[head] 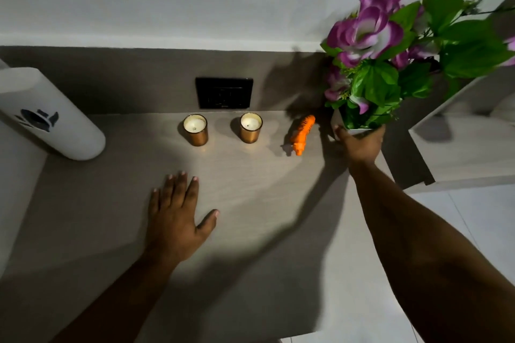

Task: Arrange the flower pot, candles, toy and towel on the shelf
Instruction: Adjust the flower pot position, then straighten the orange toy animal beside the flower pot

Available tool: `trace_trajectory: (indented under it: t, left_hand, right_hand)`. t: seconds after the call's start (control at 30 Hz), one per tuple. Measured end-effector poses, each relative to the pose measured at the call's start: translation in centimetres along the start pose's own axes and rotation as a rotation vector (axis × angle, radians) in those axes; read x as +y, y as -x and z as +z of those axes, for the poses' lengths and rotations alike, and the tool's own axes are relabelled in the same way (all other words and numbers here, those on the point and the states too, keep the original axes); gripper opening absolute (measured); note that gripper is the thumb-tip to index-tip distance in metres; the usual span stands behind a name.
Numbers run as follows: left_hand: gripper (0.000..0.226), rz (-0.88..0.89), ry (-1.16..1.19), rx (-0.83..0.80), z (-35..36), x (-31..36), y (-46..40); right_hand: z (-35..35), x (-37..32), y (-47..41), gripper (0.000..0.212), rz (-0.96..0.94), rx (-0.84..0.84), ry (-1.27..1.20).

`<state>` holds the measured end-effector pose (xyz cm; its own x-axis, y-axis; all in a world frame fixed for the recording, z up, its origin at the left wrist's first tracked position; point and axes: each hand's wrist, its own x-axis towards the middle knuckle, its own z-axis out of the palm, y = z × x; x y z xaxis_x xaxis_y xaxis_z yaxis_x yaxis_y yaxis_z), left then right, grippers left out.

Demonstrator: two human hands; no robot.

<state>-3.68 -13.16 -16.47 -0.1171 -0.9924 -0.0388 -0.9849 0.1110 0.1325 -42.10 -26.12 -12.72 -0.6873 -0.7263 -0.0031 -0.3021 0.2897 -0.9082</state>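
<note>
— So, from the head camera, where do things stand?

— I have my right hand [361, 142] wrapped around the white flower pot [338, 120] at the far right of the shelf [250, 203], thumb on the left wall and fingers curled round the near side. It's closed on the pot, and I judge that's to steady it, since the purple blooms and leaves rise tall and lean toward the right.

— Is the pot down or in the air?

— I cannot tell; my hand hides its base. It sits just right of the orange toy tiger [302, 135], close but apart.

— And the other hand?

— My left hand [178, 220] lies flat on the near middle of the shelf, fingers spread, gripping nothing. I read it as a brace while I reach far to the right.

— The candles?

— The left candle [195, 130] and the right candle [251, 127], both in copper-coloured glasses, stand upright side by side near the far edge, below a black wall socket [224, 93]. They're spaced evenly, so I take them as already arranged, with the tiger lying beside them to the right.

— The towel?

— I see none for certain. A white cylinder with a dark mark [53, 117] lies tilted at the far left; I cannot tell if that is it.
</note>
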Motion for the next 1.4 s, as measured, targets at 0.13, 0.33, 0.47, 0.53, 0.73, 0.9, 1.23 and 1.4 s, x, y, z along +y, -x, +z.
trace_trajectory:
  t: [0.13, 0.33, 0.47, 0.53, 0.73, 0.9, 1.23, 1.4]
  left_hand:
    - [0.084, -0.026, 0.023, 0.014, -0.1, 0.2, -0.3]
    - [0.082, -0.041, 0.028, 0.021, -0.2, 0.5, -0.4]
    - [0.083, -0.034, 0.017, 0.016, -0.4, 0.5, -0.4]
    - [0.083, -0.039, 0.014, 0.016, -0.4, 0.5, -0.4]
    - [0.083, -0.033, -0.008, -0.01, -0.7, 0.6, -0.4]
    - [0.082, -0.024, 0.008, -0.014, -0.8, 0.5, -0.4]
    - [0.085, -0.019, 0.033, 0.009, -0.3, 0.2, -0.5]
    - [0.084, -0.022, 0.037, 0.034, 0.0, -0.1, -0.3]
  right_hand:
    - [1.0, 0.3, -1.1, 0.091, 0.02, 0.058, -0.104]
    - [0.3, 0.3, -2.6, 0.091, 0.012, 0.081, -0.095]
    - [-0.2, 0.6, -2.4, 0.092, 0.015, 0.048, -0.072]
    - [-0.5, 0.6, -2.2, 0.101, 0.025, 0.028, -0.059]
    - [0.6, -0.9, 2.7, 0.071, 0.091, 0.038, 0.05]
    - [4.5, -2.4, 6.8, 0.061, 0.032, -0.131, 0.136]
    - [6.6, -4.5, 4.3, 0.036, 0.03, -0.182, 0.289]
    - [5.2, -5.8, 5.6, 0.06, 0.104, -0.118, 0.214]
